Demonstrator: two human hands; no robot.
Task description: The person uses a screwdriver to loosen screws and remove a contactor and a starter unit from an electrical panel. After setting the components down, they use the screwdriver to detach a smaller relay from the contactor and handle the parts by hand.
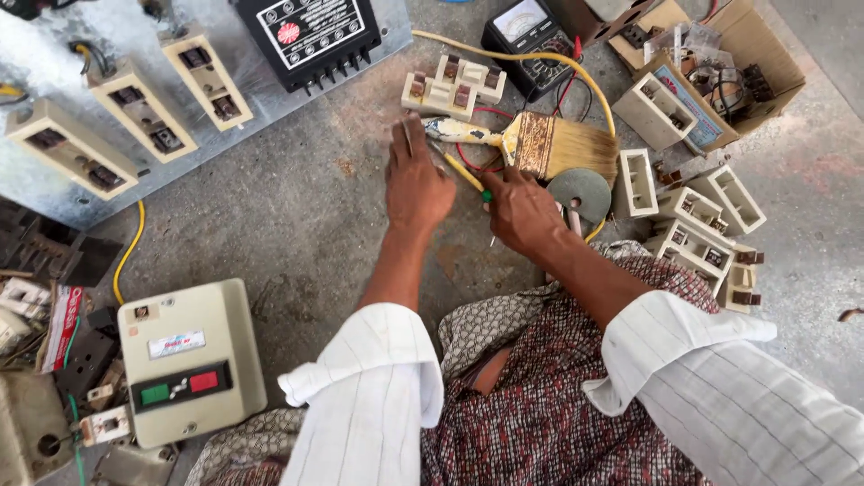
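My left hand (417, 180) lies flat on the concrete floor with fingers stretched toward a paint-stained brush (531, 144). My right hand (522, 211) is closed around a thin yellow-handled screwdriver (465, 173), whose shaft runs up-left between both hands. The brush's handle tip sits just beyond my left fingertips. A grey round disc (580, 192) lies right beside my right hand. Cream ceramic fuse holders (453, 85) rest just above the brush handle.
Several more fuse holders (702, 225) cluster at right. A metal panel (126, 99) with mounted fuse units and a black box (310, 36) lies top left. A multimeter (529, 40), a cardboard box (720, 72), a cream starter box (189, 360) and yellow wire (130, 252) surround me.
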